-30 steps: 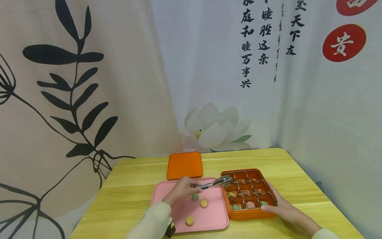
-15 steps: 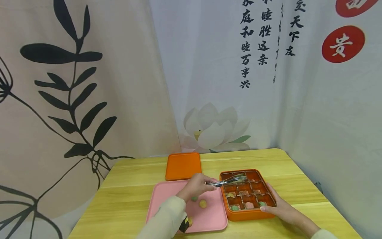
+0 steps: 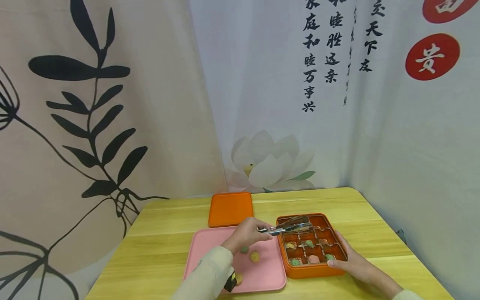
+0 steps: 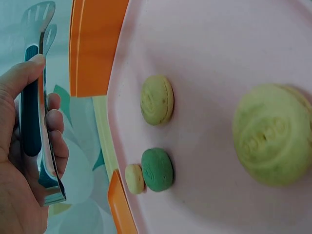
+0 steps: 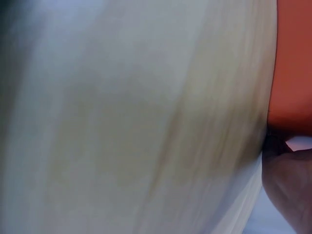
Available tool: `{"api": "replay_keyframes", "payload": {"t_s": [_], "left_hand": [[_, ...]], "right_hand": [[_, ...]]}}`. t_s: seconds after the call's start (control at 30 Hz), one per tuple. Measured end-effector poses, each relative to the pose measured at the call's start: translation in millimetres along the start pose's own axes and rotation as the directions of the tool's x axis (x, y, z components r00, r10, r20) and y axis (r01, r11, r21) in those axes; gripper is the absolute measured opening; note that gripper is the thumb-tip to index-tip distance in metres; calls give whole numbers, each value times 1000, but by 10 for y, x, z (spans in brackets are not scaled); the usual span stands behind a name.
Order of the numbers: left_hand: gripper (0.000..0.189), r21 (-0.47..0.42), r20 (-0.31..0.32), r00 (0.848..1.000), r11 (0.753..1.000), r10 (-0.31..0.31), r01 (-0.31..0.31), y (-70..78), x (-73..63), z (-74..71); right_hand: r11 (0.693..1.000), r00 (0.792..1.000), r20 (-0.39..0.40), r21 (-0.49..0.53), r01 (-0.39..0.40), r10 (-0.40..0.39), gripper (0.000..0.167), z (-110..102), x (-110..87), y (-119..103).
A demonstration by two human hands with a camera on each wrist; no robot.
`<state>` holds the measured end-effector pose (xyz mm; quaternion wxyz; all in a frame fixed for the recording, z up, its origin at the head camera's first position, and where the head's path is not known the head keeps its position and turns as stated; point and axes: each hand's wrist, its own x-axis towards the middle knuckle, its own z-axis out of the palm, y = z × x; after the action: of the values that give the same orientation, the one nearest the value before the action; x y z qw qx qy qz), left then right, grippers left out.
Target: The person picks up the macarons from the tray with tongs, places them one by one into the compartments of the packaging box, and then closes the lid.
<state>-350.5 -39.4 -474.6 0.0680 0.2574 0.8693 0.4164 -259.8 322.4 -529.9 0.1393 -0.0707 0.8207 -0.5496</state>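
My left hand (image 3: 248,236) grips metal serving tongs (image 3: 290,227) with dark handle grips. Their slotted ends are spread apart above the orange divided box (image 3: 316,273), and nothing shows between them. In the box's middle compartment lies a green pastry (image 3: 308,243). A yellow pastry (image 3: 290,245) sits to its left. The front row holds a green pastry (image 3: 296,261), a pink pastry (image 3: 313,259) and another green one. At the box's front right corner my right hand (image 3: 354,260) holds its side, thumb at the front rim; the right wrist view shows only part of that hand.
Left of the box lies a pink tray (image 3: 266,284) bearing a round yellow pastry (image 3: 254,256), a green pastry (image 4: 157,169) and other yellow ones. Behind the tray rests an orange lid (image 3: 230,209). A printed curtain (image 3: 180,104) hangs behind the wooden table (image 3: 150,250).
My left hand has moved right with the tongs, from over the tray to over the box. The tongs have spread, and a green pastry now lies in the middle compartment. My right hand stays put.
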Motion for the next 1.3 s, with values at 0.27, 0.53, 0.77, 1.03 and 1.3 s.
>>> {"api": "replay_keyframes", "payload": {"t_s": [0.27,0.53,0.77,1.03,1.3], "left_hand": [[12,47,-33,998,998,46,-44,-66,-26,-110],[11,37,-44,999,999,27,-25,-160,-125,-269],[15,77,-55,998,997,15,-11,-257,-227,-409],[14,108,-65,997,994,30,-22,-383,-408,-567],[28,157,-84,996,987,29,-16,-509,-631,-747]], "right_hand": [[1000,1000,4,-23,-21,21,101,-5,-7,-8],[1000,1000,20,-4,-13,13,100,7,-13,-25],[1000,1000,25,3,-12,12,99,-4,-7,-17],[1000,1000,19,16,-12,12,99,2,-19,-17],[1000,1000,14,0,-12,12,98,4,-18,-30]]}}
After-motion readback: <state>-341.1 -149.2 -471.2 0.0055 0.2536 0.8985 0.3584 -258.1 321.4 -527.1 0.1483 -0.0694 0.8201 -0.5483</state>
